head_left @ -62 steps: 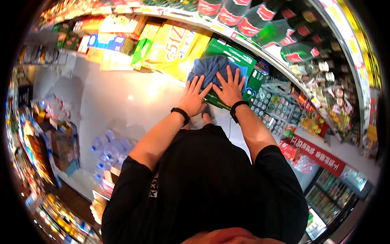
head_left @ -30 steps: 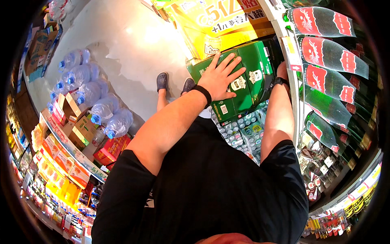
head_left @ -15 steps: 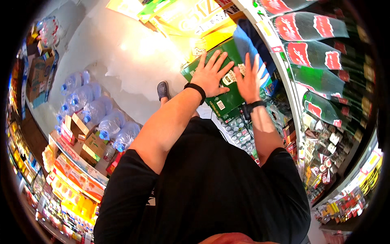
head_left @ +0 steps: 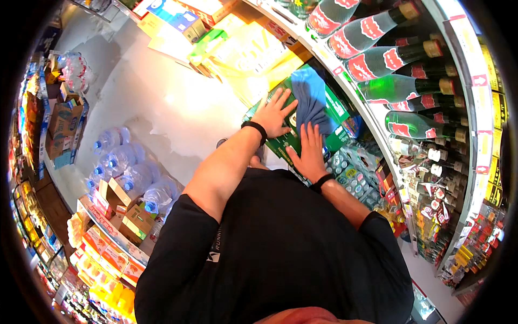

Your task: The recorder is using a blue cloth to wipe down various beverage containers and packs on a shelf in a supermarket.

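A dark green cardboard box [head_left: 281, 144] lies in front of me, with a crumpled blue cloth [head_left: 308, 100] draped over it. My left hand [head_left: 274, 114] rests flat on the box's left part, fingers spread, beside the cloth. Lower and to the right, my right hand [head_left: 310, 155] has its fingers stretched out, and their tips touch the cloth's near edge. Neither hand grips anything. The cloth hides part of the box top.
Yellow packages [head_left: 253, 51] stand beyond the box. At right, a shelf holds large dark glass bottles [head_left: 372, 63] with red labels; packed cans [head_left: 350, 175] sit below. Large water bottles [head_left: 129, 156] and open cartons [head_left: 137, 220] occupy the floor at left.
The blue cloth has come from the far right edge onto the middle of the box. My right hand has drawn back toward me; my left hand stays spread on the box.
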`<state>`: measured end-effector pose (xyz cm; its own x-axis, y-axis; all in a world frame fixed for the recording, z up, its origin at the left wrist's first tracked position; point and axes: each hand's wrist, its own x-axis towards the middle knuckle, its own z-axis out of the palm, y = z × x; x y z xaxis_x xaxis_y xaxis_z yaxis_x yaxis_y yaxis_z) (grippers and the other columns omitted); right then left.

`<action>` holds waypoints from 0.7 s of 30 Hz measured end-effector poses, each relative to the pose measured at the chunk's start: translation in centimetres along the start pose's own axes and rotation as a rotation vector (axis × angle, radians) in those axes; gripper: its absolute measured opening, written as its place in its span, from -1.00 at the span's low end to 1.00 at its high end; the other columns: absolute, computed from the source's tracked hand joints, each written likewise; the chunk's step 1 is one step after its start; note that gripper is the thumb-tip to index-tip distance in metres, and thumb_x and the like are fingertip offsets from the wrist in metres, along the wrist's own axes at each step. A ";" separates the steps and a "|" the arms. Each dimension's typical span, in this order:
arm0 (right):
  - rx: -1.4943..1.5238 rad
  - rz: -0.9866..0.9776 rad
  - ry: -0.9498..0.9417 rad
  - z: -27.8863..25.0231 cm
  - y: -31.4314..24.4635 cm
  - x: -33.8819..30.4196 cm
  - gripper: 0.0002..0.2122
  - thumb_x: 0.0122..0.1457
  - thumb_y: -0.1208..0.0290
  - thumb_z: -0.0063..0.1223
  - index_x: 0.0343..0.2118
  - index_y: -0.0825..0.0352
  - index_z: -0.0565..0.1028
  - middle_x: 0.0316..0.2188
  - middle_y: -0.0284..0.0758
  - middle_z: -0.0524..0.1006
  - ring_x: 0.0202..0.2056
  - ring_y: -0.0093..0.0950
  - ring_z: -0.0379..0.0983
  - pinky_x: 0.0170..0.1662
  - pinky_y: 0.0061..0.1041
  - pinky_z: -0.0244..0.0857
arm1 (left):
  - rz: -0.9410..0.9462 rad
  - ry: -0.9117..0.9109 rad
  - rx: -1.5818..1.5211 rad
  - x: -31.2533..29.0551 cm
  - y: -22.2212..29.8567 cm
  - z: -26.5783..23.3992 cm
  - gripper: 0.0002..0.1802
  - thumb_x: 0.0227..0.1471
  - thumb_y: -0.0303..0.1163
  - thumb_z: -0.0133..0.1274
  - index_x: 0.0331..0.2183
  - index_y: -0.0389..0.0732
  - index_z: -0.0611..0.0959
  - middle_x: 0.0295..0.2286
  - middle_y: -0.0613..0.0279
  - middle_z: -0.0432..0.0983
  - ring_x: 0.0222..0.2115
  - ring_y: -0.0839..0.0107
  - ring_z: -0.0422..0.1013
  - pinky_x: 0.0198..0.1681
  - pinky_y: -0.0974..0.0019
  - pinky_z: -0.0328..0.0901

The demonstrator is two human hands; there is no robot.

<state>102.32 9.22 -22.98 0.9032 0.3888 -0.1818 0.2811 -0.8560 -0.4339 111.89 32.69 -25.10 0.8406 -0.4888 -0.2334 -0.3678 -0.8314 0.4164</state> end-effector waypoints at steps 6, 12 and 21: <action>0.072 -0.286 -0.164 -1.8 -2.2 2.2 -0.22 0.49 0.04 0.20 0.54 0.53 0.26 0.60 0.15 0.16 0.67 0.12 -0.11 0.68 0.11 -0.23 | -0.002 0.178 -0.190 -3.3 0.0 0.0 -0.03 0.04 -0.46 0.31 0.49 -0.30 0.44 0.54 -0.19 0.19 0.57 -0.21 0.06 0.61 -0.18 0.07; -0.055 -0.432 -0.245 -1.2 -5.6 7.6 -0.32 0.49 -0.01 0.15 0.49 0.37 0.41 0.58 -0.05 0.28 0.66 0.04 -0.04 0.67 0.18 -0.29 | -0.278 0.226 -1.361 -6.2 -2.7 -4.1 0.03 0.21 -0.57 0.39 0.55 -0.35 0.23 0.28 -0.19 0.55 0.23 0.08 0.58 0.32 0.09 0.47; 0.169 -0.190 0.045 -1.3 -15.4 19.9 -0.47 0.35 0.38 0.31 0.39 0.13 0.59 0.19 -0.20 0.65 0.26 -0.05 0.56 0.34 -0.10 0.41 | -0.703 0.456 -1.802 -4.0 -19.8 -14.4 -0.16 0.31 -0.58 0.35 0.46 -0.27 0.32 0.05 0.03 0.67 -0.03 0.23 0.70 -0.02 0.10 0.67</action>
<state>116.36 29.64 -18.77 0.8538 0.5186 -0.0453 0.3923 -0.6982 -0.5989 121.56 54.95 -19.76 0.7614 0.0814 -0.6431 0.5230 0.5091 0.6836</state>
